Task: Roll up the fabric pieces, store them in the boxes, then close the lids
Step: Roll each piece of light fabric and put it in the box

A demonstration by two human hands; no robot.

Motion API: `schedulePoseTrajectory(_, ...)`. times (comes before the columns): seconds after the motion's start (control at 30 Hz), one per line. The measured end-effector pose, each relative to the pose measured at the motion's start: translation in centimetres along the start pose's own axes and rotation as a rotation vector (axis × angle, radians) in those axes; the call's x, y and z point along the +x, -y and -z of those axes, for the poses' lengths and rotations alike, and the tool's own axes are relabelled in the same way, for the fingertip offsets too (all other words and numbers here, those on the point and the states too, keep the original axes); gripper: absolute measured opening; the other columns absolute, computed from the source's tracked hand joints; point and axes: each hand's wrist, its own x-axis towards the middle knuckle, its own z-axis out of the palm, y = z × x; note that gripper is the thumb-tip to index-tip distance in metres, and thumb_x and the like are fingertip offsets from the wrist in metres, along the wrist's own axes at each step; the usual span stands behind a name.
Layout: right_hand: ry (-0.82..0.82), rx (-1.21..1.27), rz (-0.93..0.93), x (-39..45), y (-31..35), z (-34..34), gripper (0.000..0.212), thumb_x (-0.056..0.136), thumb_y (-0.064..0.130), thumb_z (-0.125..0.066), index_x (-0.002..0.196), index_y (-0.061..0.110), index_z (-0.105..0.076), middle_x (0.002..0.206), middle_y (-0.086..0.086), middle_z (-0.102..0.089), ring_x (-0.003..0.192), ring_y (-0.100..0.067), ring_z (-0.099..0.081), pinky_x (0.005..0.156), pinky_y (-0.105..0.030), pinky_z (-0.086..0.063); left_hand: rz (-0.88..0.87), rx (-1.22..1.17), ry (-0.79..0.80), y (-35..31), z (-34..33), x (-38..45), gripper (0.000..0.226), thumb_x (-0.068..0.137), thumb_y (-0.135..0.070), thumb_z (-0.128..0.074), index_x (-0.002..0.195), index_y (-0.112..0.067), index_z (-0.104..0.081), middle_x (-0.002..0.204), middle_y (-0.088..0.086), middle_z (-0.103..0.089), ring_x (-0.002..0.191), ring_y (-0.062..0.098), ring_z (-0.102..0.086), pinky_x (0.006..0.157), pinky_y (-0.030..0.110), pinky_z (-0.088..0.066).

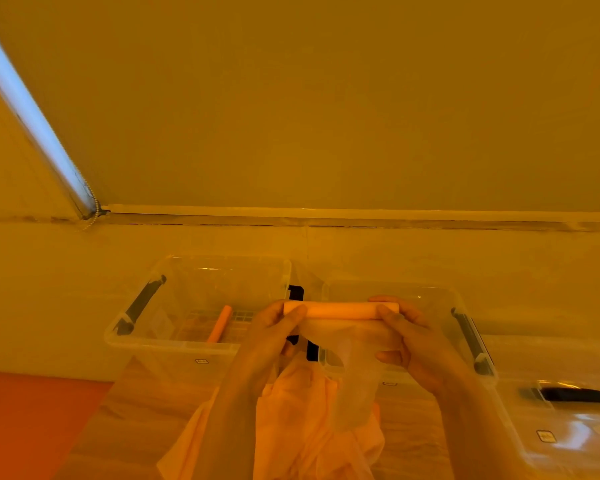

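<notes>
The left hand (278, 327) and the right hand (409, 337) hold one fabric roll (340, 310) between them, raised above the desk (413, 427), each hand pinching one end with thumb on the near side and fingers curled behind. I think it is held level and by both ends so that the winding stays even and tight while the loose sheer tail (354, 375), which hangs from the roll toward 6 o'clock, is taken up. The tail is not yet wound, so the rolling of this piece seems unfinished. Below the hands, at 6 o'clock, lies a heap of peach fabric (291, 427) on the desk, probably waiting for its turn; whether the tail is joined to it I cannot tell. At 9 o'clock from the roll stands the left box (174, 344), transparent, open, with a dark handle on its left side; inside it lies one finished roll (219, 323), leaning on a slant on the gridded bottom. At 3 o'clock, just behind the right hand, is the right box (440, 303), also open; I see no fabric in the visible part. The two boxes stand side by side, near each other, likely to be easy to reach. At 4 o'clock a clear lid (568, 427) rests flat on the desk, not yet on any box.
</notes>
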Motion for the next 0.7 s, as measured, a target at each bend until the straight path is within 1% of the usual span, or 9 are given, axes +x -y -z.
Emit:
schedulePoseTrajectory(0.07,0.005,0.008,0.000,0.00,-0.05,-0.06,0.019,0.092,0.023,-0.055,0.107,0.023,-0.067,0.110,-0.010,-0.064,0.080,-0.019,-0.071,0.047,-0.026,-0.053,0.012,-0.026,0.006,-0.01,-0.07,0.01,0.020,0.094,-0.027,-0.056,0.106,-0.015,-0.065,0.080,0.002,-0.059,0.064,0.013,-0.051,0.044,0.017,-0.035)
schedulePoseTrajectory(0.13,0.011,0.023,-0.002,-0.01,-0.15,-0.07,0.019,0.092,0.022,-0.055,0.107,0.022,-0.067,0.110,-0.010,-0.064,0.077,-0.019,-0.071,0.046,-0.026,-0.053,0.019,-0.080,0.012,-0.16,-0.32,-0.04,0.019,0.095,-0.023,-0.054,0.107,-0.011,-0.063,0.075,0.002,-0.056,0.054,0.005,-0.051,0.041,0.016,-0.033)
schedulePoseTrajectory(0.23,0.023,0.050,-0.015,-0.05,-0.09,0.08,0.020,0.089,0.019,-0.057,0.105,0.021,-0.068,0.110,-0.012,-0.064,0.076,-0.024,-0.071,0.044,-0.026,-0.053,0.032,-0.160,0.033,-0.49,-0.69,-0.11,0.022,0.097,-0.014,-0.050,0.114,-0.002,-0.057,0.068,0.001,-0.053,0.042,-0.002,-0.051,0.037,0.013,-0.035)
schedulePoseTrajectory(0.3,0.048,0.070,-0.024,-0.13,0.10,0.19,0.025,0.083,0.019,-0.060,0.107,0.018,-0.067,0.108,-0.013,-0.065,0.075,-0.026,-0.071,0.043,-0.026,-0.053,0.039,-0.176,0.054,-0.53,-0.76,-0.15,0.025,0.098,-0.010,-0.048,0.119,0.002,-0.054,0.064,0.000,-0.050,0.039,-0.002,-0.049,0.035,0.012,-0.035)
schedulePoseTrajectory(0.37,0.066,0.077,-0.031,-0.17,0.19,0.32,0.025,0.083,0.016,-0.059,0.107,0.017,-0.066,0.106,-0.013,-0.066,0.072,-0.025,-0.070,0.043,-0.026,-0.054,0.045,-0.178,0.060,-0.53,-0.74,-0.20,0.028,0.098,-0.008,-0.047,0.122,0.003,-0.052,0.064,0.001,-0.049,0.037,-0.002,-0.048,0.034,0.012,-0.034)
schedulePoseTrajectory(0.47,0.065,0.072,-0.042,-0.04,-0.02,0.61,0.022,0.090,0.011,-0.054,0.107,0.018,-0.067,0.108,-0.012,-0.066,0.074,-0.026,-0.070,0.044,-0.026,-0.054,0.069,-0.173,0.047,-0.53,-0.70,-0.09,0.027,0.097,-0.008,-0.048,0.123,-0.003,-0.054,0.070,0.003,-0.051,0.039,-0.002,-0.050,0.034,0.012,-0.035)
schedulePoseTrajectory(0.57,0.054,0.065,-0.054,0.07,-0.02,0.59,0.022,0.088,0.013,-0.057,0.106,0.020,-0.069,0.109,-0.013,-0.068,0.078,-0.028,-0.071,0.044,-0.027,-0.055,0.083,-0.132,0.019,-0.28,-0.72,0.31,0.024,0.097,-0.016,-0.052,0.119,-0.013,-0.059,0.082,0.004,-0.055,0.055,0.008,-0.053,0.037,0.015,-0.036)
schedulePoseTrajectory(0.63,0.043,0.072,-0.052,0.02,0.13,0.36,0.026,0.081,0.021,-0.062,0.107,0.019,-0.069,0.109,-0.012,-0.068,0.081,-0.029,-0.071,0.045,-0.028,-0.055,0.075,-0.119,-0.009,-0.04,-0.82,0.45,0.023,0.097,-0.025,-0.051,0.115,-0.016,-0.061,0.085,0.002,-0.056,0.061,0.011,-0.051,0.038,0.014,-0.036)
schedulePoseTrajectory(0.7,0.012,0.069,-0.046,0.04,0.10,0.23,0.030,0.079,0.030,-0.062,0.105,0.018,-0.069,0.110,-0.010,-0.068,0.082,-0.029,-0.071,0.046,-0.027,-0.054,0.051,-0.079,-0.025,0.07,-0.91,0.42,0.024,0.097,-0.031,-0.051,0.112,-0.017,-0.062,0.082,0.001,-0.055,0.060,0.010,-0.051,0.039,0.015,-0.035)
